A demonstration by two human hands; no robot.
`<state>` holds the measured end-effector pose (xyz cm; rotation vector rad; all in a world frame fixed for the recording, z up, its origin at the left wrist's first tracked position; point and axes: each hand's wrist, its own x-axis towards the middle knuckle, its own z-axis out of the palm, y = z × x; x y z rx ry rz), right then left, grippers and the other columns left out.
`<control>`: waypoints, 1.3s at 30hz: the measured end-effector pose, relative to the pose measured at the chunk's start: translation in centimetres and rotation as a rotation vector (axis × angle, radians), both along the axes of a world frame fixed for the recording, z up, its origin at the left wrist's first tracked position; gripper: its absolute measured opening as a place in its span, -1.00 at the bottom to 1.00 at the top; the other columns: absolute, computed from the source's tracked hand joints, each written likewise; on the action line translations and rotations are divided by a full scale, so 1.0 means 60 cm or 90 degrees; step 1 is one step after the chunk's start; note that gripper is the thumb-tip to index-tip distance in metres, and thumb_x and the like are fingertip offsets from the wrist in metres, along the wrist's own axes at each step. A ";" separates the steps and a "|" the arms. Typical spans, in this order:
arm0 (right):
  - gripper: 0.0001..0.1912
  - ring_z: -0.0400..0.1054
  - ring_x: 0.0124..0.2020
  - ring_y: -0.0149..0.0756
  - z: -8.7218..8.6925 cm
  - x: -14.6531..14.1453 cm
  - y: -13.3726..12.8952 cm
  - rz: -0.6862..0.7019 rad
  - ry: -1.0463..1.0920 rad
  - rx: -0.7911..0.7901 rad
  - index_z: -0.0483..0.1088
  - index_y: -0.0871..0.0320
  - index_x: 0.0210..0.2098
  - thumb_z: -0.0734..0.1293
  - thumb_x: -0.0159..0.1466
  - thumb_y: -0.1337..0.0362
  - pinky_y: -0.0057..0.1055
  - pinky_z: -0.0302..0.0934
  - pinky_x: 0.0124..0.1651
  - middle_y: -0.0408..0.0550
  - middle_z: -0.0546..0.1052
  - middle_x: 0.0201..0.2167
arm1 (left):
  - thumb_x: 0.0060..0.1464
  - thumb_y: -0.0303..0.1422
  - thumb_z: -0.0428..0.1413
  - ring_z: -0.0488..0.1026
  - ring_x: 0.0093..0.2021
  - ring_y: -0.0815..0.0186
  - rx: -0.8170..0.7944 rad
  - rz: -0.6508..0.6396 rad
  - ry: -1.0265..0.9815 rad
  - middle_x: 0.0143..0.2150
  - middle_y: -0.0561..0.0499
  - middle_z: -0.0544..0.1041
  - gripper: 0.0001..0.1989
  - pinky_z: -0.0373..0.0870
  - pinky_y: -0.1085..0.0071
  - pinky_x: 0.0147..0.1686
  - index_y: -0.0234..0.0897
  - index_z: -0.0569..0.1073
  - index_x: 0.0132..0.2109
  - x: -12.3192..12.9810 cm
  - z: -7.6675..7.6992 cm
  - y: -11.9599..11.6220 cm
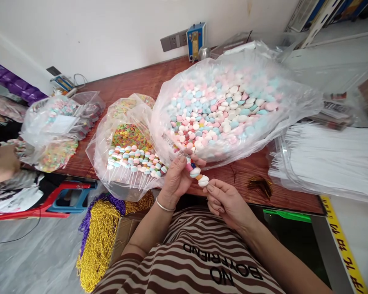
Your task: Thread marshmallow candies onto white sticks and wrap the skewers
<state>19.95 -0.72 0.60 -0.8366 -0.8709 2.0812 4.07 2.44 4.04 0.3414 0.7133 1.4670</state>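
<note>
- The left hand (178,176) has its grip closed on one end of a candy stick (197,173), and the right hand (223,198) pinches the other end.
- The candy stick is at the near edge of a red-brown wood table (116,79).
- Low on the left, gold bead strings (98,245) hang by a cardboard box (120,232), above a gray floor (43,253).
- On the right, gold ties (260,185) lie near a clear packet (276,169) full of thin white sticks (331,159).
- To the left, a small clear bag (97,155) holds candy pops (133,157) and tiny colored rings (130,136).
- Behind the hands, a big clear bag (300,96) is full of round pink, white and blue candies (233,106).
- Far left, another person's hand (6,157) is near more bags (33,126).
- At the back, a white wall (110,28) has gray sockets (174,41) beside a blue box (190,43).
</note>
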 end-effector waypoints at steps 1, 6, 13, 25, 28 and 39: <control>-0.66 -0.07 -0.71 -0.54 -0.002 0.001 0.000 -0.027 -0.065 0.082 0.40 0.14 -0.35 0.38 0.33 -0.01 -0.52 -0.08 -0.64 -0.35 0.15 -0.67 | 0.16 -0.40 0.24 0.59 -0.26 0.32 -0.005 0.005 0.010 -0.28 0.04 0.61 -0.93 0.49 0.25 0.04 -0.21 0.56 -0.18 0.003 0.001 0.001; -0.87 0.20 -0.55 -0.40 -0.012 0.008 0.001 -0.270 -0.553 0.800 0.44 0.16 -0.28 0.28 0.41 0.36 -0.36 0.03 -0.42 -0.17 0.41 -0.57 | 0.11 -0.34 0.32 0.62 -0.24 0.29 -0.042 0.025 0.019 -0.30 0.04 0.61 -0.87 0.51 0.21 0.07 -0.28 0.55 -0.27 0.018 0.006 -0.002; -0.85 0.23 -0.51 -0.30 -0.015 0.022 0.008 -0.297 -0.704 1.170 0.40 0.28 -0.06 0.33 0.37 0.47 -0.28 0.06 -0.35 -0.13 0.45 -0.56 | 0.17 -0.29 0.27 0.63 -0.18 0.25 -0.066 0.011 0.018 -0.28 0.02 0.63 -0.86 0.52 0.19 0.07 -0.29 0.56 -0.26 0.017 0.015 -0.007; -0.81 0.24 -0.55 -0.45 0.008 0.019 -0.006 -0.186 -0.428 0.546 0.41 0.14 -0.35 0.27 0.40 0.27 -0.47 0.09 -0.46 -0.20 0.43 -0.54 | 0.19 -0.23 0.24 0.60 -0.07 0.21 0.010 -0.049 -0.008 -0.24 0.01 0.59 -0.82 0.49 0.18 0.09 -0.26 0.56 -0.20 0.015 0.006 -0.008; -0.68 0.10 -0.62 -0.47 0.014 0.022 -0.002 -0.088 -0.295 0.346 0.39 0.15 -0.39 0.27 0.42 0.10 -0.48 -0.04 -0.57 -0.24 0.31 -0.62 | 0.19 -0.23 0.25 0.59 -0.10 0.22 0.018 -0.066 -0.019 -0.27 0.02 0.57 -0.83 0.48 0.16 0.11 -0.25 0.54 -0.21 0.012 0.001 -0.008; -0.68 0.00 -0.67 -0.47 0.001 0.014 0.002 -0.073 -0.209 0.255 0.33 0.12 -0.39 0.28 0.41 0.06 -0.45 -0.08 -0.58 -0.29 0.20 -0.65 | 0.21 -0.19 0.23 0.59 -0.14 0.25 -0.015 -0.069 -0.010 -0.28 0.03 0.57 -0.79 0.46 0.18 0.10 -0.25 0.53 -0.22 0.015 0.002 -0.012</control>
